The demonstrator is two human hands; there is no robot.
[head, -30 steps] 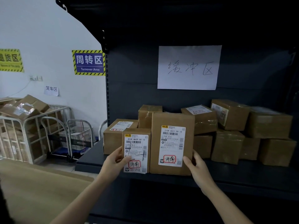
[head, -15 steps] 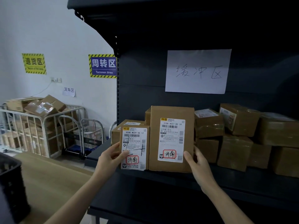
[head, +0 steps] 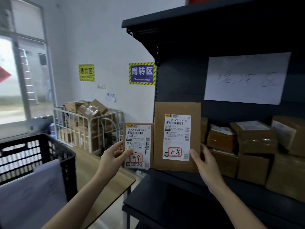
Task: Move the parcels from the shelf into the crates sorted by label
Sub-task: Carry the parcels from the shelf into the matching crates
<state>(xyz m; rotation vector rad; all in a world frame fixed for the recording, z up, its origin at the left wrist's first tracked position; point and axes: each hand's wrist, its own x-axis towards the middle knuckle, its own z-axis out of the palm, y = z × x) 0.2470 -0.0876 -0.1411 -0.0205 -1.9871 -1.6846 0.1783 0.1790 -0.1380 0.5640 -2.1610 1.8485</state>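
at the far left we see the black crate (head: 49, 156) on the wooden table (head: 105, 184), a pale sheet leaning inside it; what is written on that sheet is too faint for us to read, so we cannot say which label it takes.

next comes our left hand (head: 112, 157), which holds the small parcel (head: 138, 144) upright in the air, just off the shelf's left edge. the thumb presses on the lower part of the white label and the fingers wrap behind, so the hand is closed on it in a pinch across its thickness. we judge this box light and stiff: one hand carries it with no sag, and plain cardboard gives fair friction. the glossy label under the thumb may be slicker, so a hold on bare card would feel surer.

touching its right edge is the tall parcel (head: 177, 136), also upright, label toward us. both labels carry the same red-boxed stamp, so we judge they belong in one crate. our right hand (head: 206, 164) clamps its lower right corner, thumb on the front face, fingers hidden behind. it is bigger, and held low at one corner it could tip; a grip nearer mid-height would steady it.

further right the dark shelf (head: 181, 187) carries more parcels (head: 257, 139), many wrapped in shiny tape that we expect to be slippery.
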